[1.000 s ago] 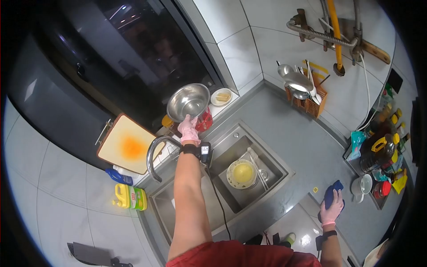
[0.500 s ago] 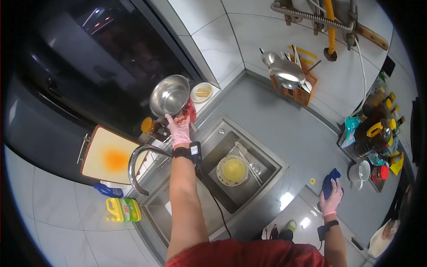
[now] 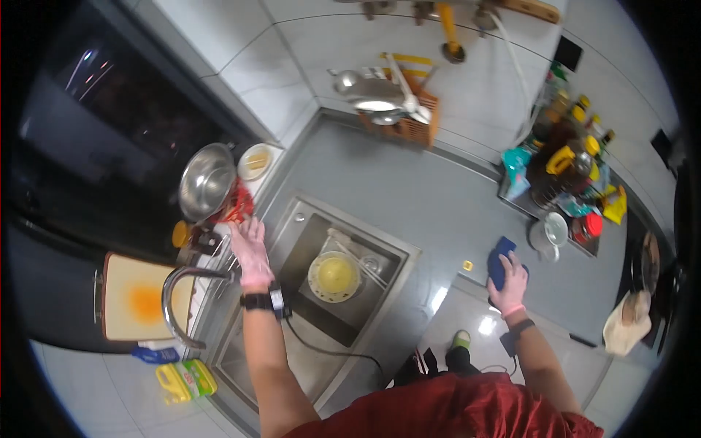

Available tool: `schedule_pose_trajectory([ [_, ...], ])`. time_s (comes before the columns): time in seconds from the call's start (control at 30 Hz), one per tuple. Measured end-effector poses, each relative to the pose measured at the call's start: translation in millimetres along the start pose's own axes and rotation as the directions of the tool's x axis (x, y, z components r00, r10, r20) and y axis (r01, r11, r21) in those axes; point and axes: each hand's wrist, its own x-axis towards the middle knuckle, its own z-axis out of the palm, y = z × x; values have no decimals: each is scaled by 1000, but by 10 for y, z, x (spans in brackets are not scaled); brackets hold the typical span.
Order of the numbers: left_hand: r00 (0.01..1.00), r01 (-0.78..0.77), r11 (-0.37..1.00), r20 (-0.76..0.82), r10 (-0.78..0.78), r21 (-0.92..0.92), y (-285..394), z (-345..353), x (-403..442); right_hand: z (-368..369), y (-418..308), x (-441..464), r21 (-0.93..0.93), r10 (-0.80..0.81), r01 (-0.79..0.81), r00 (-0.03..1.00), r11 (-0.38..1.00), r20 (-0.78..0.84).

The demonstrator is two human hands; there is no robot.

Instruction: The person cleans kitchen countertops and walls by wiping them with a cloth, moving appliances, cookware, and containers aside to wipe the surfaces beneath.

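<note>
My left hand (image 3: 252, 255), in a pink glove, is stretched over the back edge of the sink with its fingers apart and nothing in them. Just beyond its fingertips are a red patterned packet (image 3: 239, 203) and a shiny steel bowl (image 3: 207, 181) on the window ledge. A brown jar with a yellow lid (image 3: 193, 237) stands left of the fingers. My right hand (image 3: 510, 287), also gloved in pink, is on a dark blue cloth (image 3: 502, 255) on the counter near its front edge, fingers bent over it. The cloth is partly hidden by the hand.
In the sink (image 3: 307, 314) sit a patterned bowl (image 3: 336, 277) with yellowish contents and chopsticks (image 3: 369, 266). The curved faucet (image 3: 169, 299) rises at left. A white mug (image 3: 549, 232) and several bottles (image 3: 566, 164) stand at right. A small yellow piece (image 3: 467, 266) lies left of the cloth.
The camera view has shifted right. My left hand has drawn back a little from the steel bowl, which stays on the ledge. My right hand remains on the cloth.
</note>
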Motion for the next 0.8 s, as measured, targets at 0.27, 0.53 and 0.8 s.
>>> schedule_pose_trajectory([
  [0.27,645,288,687,395,-654,667,-730,-314,-2158,-49,76,43,167,33,-29,999,986,-18],
  [0.53,701,564,557,3,-713,609,-437,-1317,-3492,332,-383,1115,179,65,-64,998,982,-1],
  [0.8,689,625,572,-32,-724,531,-489,-1681,-3754,499,-1197,665,392,-417,292,862,873,287],
])
